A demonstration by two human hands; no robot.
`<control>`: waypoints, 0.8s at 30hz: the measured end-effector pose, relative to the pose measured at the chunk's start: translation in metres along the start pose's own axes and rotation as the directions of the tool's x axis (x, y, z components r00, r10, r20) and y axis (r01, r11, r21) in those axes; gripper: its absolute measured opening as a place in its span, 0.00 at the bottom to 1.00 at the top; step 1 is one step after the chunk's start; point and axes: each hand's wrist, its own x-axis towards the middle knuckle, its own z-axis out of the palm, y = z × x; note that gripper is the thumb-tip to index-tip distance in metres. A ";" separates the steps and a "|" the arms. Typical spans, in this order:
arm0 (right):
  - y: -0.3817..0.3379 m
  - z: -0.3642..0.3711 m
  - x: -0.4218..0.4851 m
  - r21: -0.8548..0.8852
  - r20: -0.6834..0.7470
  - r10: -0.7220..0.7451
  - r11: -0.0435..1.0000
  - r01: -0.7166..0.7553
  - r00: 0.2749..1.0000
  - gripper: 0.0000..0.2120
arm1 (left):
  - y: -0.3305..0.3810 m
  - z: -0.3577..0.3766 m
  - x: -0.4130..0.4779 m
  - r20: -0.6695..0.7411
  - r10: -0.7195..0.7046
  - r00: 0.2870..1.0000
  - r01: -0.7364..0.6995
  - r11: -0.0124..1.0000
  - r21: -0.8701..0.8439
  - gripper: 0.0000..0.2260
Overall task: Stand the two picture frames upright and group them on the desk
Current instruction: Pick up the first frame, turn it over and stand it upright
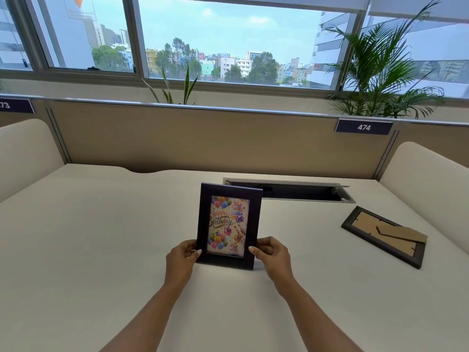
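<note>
A dark picture frame with a "Happy Birthday" balloon print [228, 226] stands upright in the middle of the white desk [101, 237], facing me. My left hand [182, 257] grips its lower left edge and my right hand [272, 255] grips its lower right edge. Whether its bottom edge rests on the desk I cannot tell. A second dark frame [385, 236] lies face down at the right of the desk, its brown cardboard back and folded stand showing, well apart from both hands.
An open cable tray slot [291, 193] is set into the desk just behind the upright frame. A beige partition [203, 138] with a "474" label [364, 127] closes the back. Cream side dividers [431, 179] stand left and right. Plants sit behind the partition.
</note>
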 end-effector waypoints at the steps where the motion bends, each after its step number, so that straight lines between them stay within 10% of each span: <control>1: 0.000 0.001 0.000 -0.007 -0.009 -0.005 1.000 0.005 1.000 0.06 | -0.001 -0.001 0.000 -0.011 -0.001 1.000 0.001 1.000 -0.006 0.14; 24: 0.001 0.038 0.009 -0.170 -0.070 -0.062 0.984 0.049 0.996 0.09 | -0.018 -0.013 0.002 -0.140 -0.008 0.990 0.011 1.000 0.023 0.12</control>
